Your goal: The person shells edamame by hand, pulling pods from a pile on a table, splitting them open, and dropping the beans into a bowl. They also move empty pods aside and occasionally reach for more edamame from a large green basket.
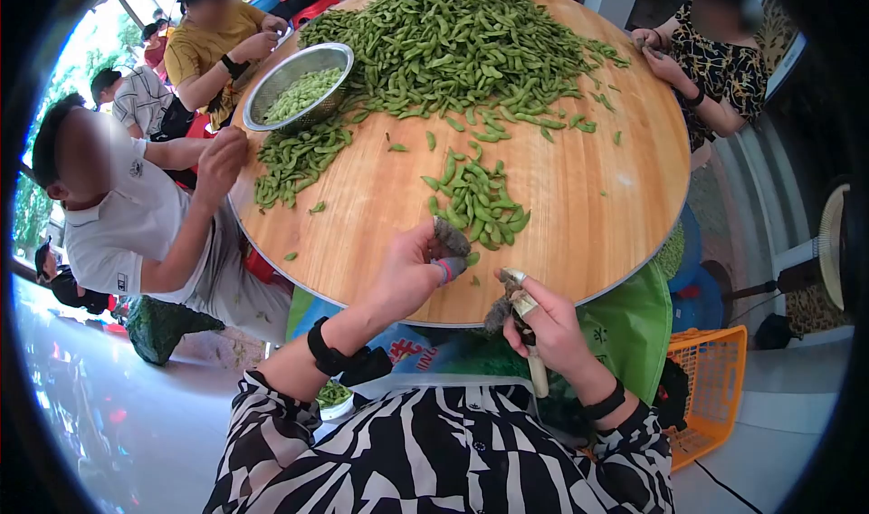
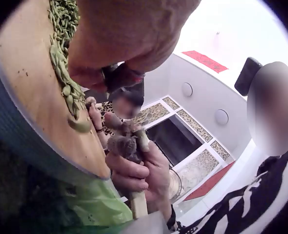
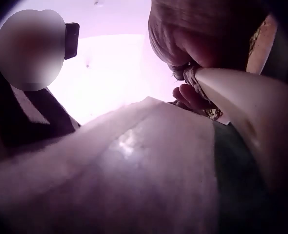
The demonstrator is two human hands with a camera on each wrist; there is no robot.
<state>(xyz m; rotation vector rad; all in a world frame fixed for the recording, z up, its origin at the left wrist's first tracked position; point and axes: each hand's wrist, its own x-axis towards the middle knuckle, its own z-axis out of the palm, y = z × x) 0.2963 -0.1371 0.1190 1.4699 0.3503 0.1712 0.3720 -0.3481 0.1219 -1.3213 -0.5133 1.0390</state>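
Judging by the piles, shelling is well under way but far from finished. Done: a layer of shelled beans (image 1: 301,95) is held in the metal bowl (image 1: 324,104) at the left of the round table (image 1: 371,188). Left: a big mound of whole pods (image 1: 462,38) is heaped at the far side, clearly the bulk of the work. A smaller heap (image 1: 299,156) is spread just below the bowl, and another small batch (image 1: 480,197) is laid out in front of the hands, apparently the one being worked through. One pod (image 1: 472,259) is seen just beside the left fingertips. Left hand (image 1: 403,269): fingers bent, tips capped with grey finger covers (image 1: 450,237); whether a pod is pinched cannot be told. Right hand (image 1: 552,333): fingers curled round a pale handle (image 1: 538,374), which is seen sticking out below the fist; its working end is hidden. Thumb and fingertips are wrapped there too. A white bowl (image 1: 337,412) is placed below the table edge, by the left forearm; its green contents cannot be identified. No count can be given; most pods are judged unopened.
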